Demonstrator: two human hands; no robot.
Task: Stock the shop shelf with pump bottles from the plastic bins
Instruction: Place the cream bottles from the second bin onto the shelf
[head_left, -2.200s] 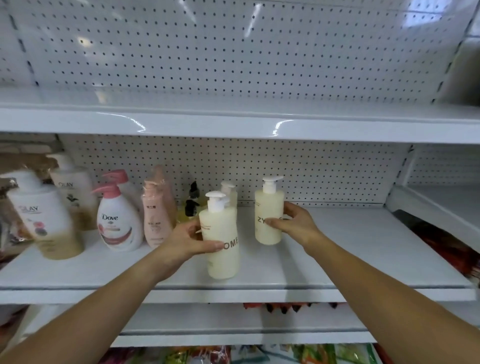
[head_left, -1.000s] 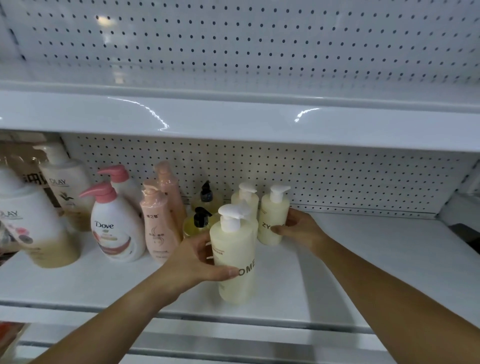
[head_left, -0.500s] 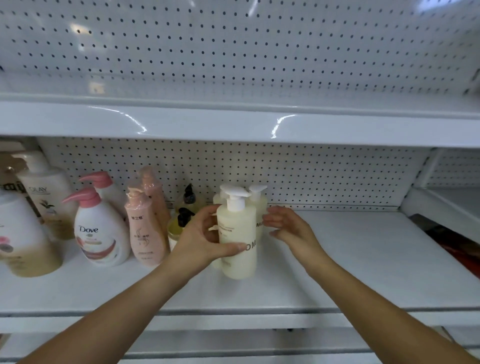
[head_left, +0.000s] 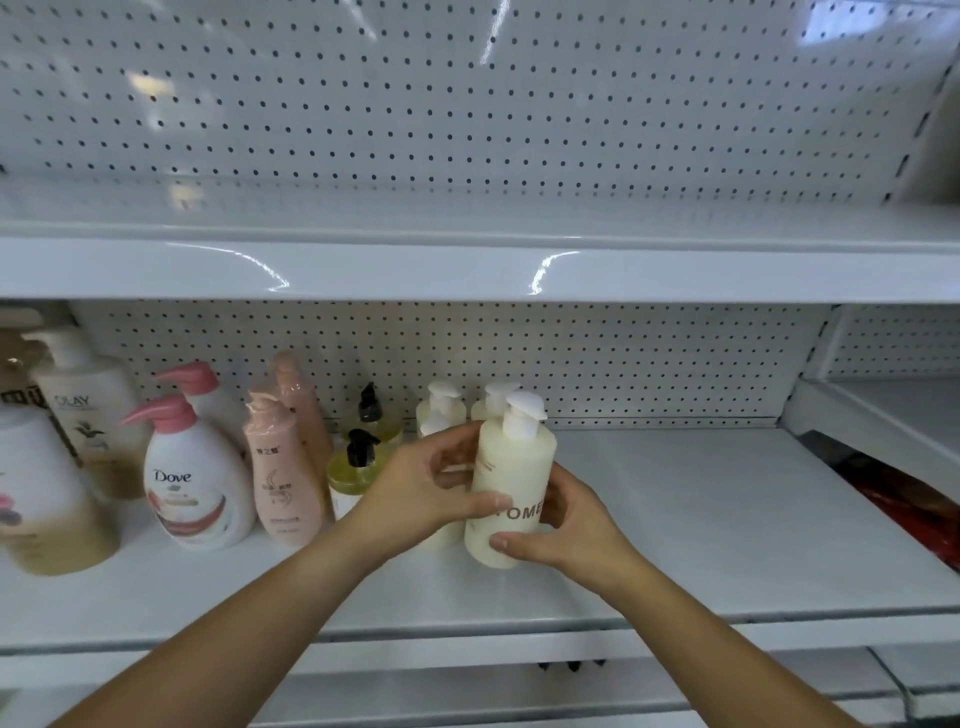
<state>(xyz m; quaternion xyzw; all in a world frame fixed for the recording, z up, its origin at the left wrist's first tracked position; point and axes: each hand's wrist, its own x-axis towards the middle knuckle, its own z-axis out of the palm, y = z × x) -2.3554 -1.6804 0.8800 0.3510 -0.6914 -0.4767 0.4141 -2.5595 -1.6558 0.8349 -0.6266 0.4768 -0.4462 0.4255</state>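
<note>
Head view shows both hands on one cream pump bottle (head_left: 511, 483) with a white pump head, upright and leaning slightly right, at the middle of the white shelf (head_left: 701, 525), nearer its front edge than its pegboard back. The left hand (head_left: 421, 488) is clamped on the bottle's left side, thumb across the front by the letters "OME". The right hand (head_left: 566, 530) grips the bottle's lower right, thumb pressed near the base. Whether the base touches the shelf cannot be told. Just behind stand more cream pump bottles (head_left: 444, 402) near the shelf's back. To the left along the shelf stand two amber bottles with black pumps (head_left: 358, 467), two pink bottles (head_left: 278, 483), a Dove bottle (head_left: 192, 483) and Olay bottles (head_left: 83, 410) towards the left end.
</note>
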